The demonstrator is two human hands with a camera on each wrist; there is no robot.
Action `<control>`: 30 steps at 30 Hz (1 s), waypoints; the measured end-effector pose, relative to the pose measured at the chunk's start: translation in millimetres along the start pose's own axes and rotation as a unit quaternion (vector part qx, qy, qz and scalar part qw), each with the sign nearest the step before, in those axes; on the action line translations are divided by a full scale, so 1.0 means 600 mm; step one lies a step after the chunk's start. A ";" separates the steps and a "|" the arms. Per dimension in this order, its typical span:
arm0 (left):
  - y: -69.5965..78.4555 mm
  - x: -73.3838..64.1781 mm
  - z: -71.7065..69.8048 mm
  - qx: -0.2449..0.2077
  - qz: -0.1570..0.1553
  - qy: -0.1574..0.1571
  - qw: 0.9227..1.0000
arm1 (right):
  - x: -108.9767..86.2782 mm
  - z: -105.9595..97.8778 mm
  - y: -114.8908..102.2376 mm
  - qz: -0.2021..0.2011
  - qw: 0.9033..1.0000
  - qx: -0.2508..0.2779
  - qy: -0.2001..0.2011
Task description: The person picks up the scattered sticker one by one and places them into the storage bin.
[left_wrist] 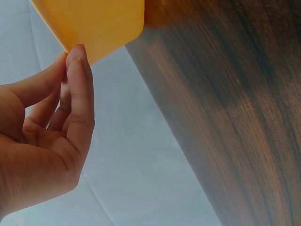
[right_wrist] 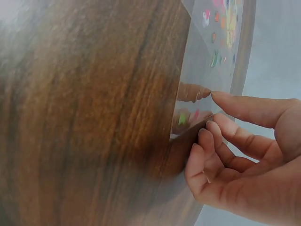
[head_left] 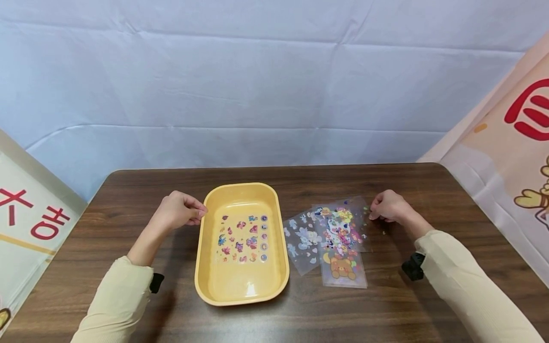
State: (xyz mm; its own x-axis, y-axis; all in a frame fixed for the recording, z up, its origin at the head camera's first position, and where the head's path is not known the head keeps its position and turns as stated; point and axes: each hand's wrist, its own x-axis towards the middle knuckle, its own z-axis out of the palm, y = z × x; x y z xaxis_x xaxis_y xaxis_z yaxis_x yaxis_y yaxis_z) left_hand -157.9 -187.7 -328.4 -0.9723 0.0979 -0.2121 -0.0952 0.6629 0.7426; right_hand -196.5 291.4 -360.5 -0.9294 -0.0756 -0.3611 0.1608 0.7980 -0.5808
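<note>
My left hand (head_left: pixel 182 209) pinches the left rim of a yellow tray (head_left: pixel 242 296) between thumb and fingertips; the left wrist view shows that grip on the tray's edge (left_wrist: pixel 101 28) up close. A clear sticker sheet (head_left: pixel 240 238) with small pink, blue and orange figures lies inside the tray. On the right, my right hand (head_left: pixel 389 207) pinches the edge of a transparent sticker sheet (right_wrist: pixel 200 61), the top one of an overlapping pile. Its thumb and index finger meet at the sheet's corner, the other fingers curled beneath. A brown bear sheet (head_left: pixel 342 269) shows at the pile's near end.
Between the tray and the pile's middle lies a sheet with pale white-blue figures (head_left: pixel 303 240). All stands on a dark wood-grain table (head_left: pixel 141 190). A white cloth (head_left: pixel 257 95) hangs behind it, and printed banners (head_left: pixel 506 157) flank both sides.
</note>
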 end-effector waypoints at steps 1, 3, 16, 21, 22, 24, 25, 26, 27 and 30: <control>0.000 0.000 0.000 0.000 0.000 0.000 1.000 | 0.000 0.001 0.000 -0.003 1.000 -0.002 0.000; 0.001 0.001 0.000 -0.001 0.000 0.000 1.000 | 0.001 0.002 -0.001 -0.005 1.000 -0.006 0.002; 0.003 0.000 -0.001 0.004 0.001 -0.005 1.000 | 0.003 0.001 -0.007 0.030 0.999 -0.019 0.010; 0.001 0.003 0.000 0.004 -0.002 -0.005 1.000 | 0.001 0.001 -0.007 0.032 0.999 -0.020 0.011; 0.001 0.002 0.000 0.005 -0.002 -0.006 1.000 | 0.001 0.001 -0.007 0.032 0.999 -0.019 0.010; 0.002 0.002 0.000 0.006 -0.001 -0.006 1.000 | 0.000 0.001 -0.007 0.033 0.999 -0.018 0.009; 0.002 0.002 0.000 0.006 -0.003 -0.005 1.000 | 0.000 0.001 -0.006 0.033 0.999 -0.017 0.009; 0.002 0.002 0.000 0.006 -0.003 -0.005 1.000 | 0.000 0.001 -0.006 0.033 0.999 -0.016 0.009; 0.002 0.002 0.000 0.006 -0.003 -0.005 1.000 | 0.000 0.001 -0.006 0.035 0.999 -0.015 0.010; 0.000 0.003 0.000 0.006 -0.002 -0.007 1.000 | -0.001 0.002 -0.005 0.034 0.999 -0.013 0.014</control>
State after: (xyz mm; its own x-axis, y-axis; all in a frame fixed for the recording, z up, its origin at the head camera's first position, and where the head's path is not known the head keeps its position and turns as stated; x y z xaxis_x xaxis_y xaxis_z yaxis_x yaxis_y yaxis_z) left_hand -160.0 -187.7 -328.7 -0.9689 0.1045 -0.2241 -0.0974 0.6719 0.7342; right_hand -196.3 288.0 -359.4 -0.9257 -0.0047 -0.3783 0.2149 0.8164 -0.5360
